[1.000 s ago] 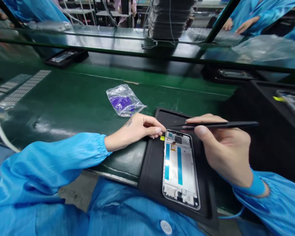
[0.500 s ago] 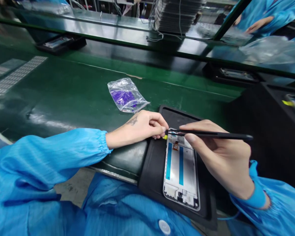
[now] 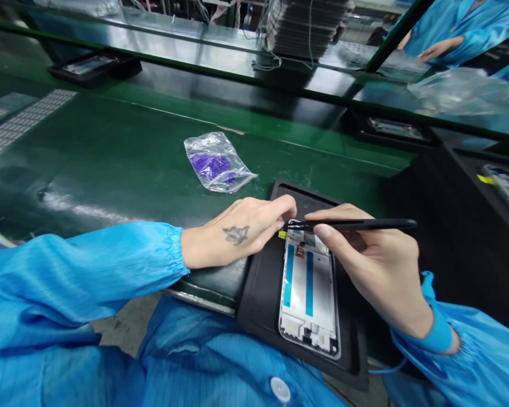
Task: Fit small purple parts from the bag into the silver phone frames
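My right hand (image 3: 365,260) is closed around black tweezers (image 3: 360,224), whose tips point left to the top end of a phone frame (image 3: 322,282). That frame is silver, with two blue strips and a small orange flex piece, and lies in a black tray (image 3: 258,288). At the tweezer tips my left hand (image 3: 246,229) has its thumb and fingers pinched together; whatever they hold is hidden. A yellow tab (image 3: 282,234) shows just under the left fingertips, by the frame's upper left corner.
Beyond my hands, a clear zip bag (image 3: 218,163) with purple bits lies on the green bench (image 3: 131,164). Black trays (image 3: 462,186) are stacked at the right. More trays with phone parts (image 3: 91,65) sit farther back, below a rail. A co-worker's hand (image 3: 441,50) appears at top right.
My left hand has rolled so its back faces up more, its fingers still at the tweezer tips. The right hand and tweezers have shifted slightly left. The camera view has moved a little.
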The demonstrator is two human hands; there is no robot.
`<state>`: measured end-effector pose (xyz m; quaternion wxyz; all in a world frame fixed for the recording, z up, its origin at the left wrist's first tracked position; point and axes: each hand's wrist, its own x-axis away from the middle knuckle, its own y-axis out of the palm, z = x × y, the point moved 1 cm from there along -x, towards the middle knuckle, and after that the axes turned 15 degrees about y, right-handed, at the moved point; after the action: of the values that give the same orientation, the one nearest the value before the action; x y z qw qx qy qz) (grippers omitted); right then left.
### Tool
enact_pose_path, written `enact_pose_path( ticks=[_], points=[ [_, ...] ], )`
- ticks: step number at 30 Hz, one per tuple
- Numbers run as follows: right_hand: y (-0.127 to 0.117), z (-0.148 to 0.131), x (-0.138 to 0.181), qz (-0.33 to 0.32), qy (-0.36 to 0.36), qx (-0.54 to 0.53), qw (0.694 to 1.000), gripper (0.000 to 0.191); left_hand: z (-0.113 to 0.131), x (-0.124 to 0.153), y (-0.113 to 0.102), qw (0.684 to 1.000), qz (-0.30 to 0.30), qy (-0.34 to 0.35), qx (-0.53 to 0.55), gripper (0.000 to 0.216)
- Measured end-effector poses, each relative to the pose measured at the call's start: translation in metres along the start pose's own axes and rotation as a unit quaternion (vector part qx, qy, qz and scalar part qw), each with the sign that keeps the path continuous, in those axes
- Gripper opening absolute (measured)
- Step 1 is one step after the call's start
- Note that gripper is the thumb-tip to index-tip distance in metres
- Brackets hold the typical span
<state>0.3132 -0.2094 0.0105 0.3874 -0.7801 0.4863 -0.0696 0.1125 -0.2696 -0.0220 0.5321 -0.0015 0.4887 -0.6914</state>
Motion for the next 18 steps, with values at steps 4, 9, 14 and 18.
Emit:
enact_pose_path(
  ticks=[4,9,14,18],
  points=[
    [0.0,-0.002,0.0,-0.004,0.023,-0.012,1.0,0.01,0.002,0.001,0.0,1.0,-0.017,-0.003,-0.005,0.017],
    [0.0,0.002,-0.001,-0.008,0.063,-0.047,0.997,0.011,0.001,-0.002,0.0,0.999,0.018,-0.021,0.03,0.015],
    [0.003,0.019,-0.005,-0.016,0.116,-0.157,0.981,0.008,0.0,-0.005,-0.004,0.983,0.046,-0.097,0.151,0.011],
    [0.004,0.023,-0.005,-0.016,0.122,-0.172,0.977,0.009,0.001,-0.006,-0.004,0.976,0.02,-0.124,0.18,0.009]
  ],
)
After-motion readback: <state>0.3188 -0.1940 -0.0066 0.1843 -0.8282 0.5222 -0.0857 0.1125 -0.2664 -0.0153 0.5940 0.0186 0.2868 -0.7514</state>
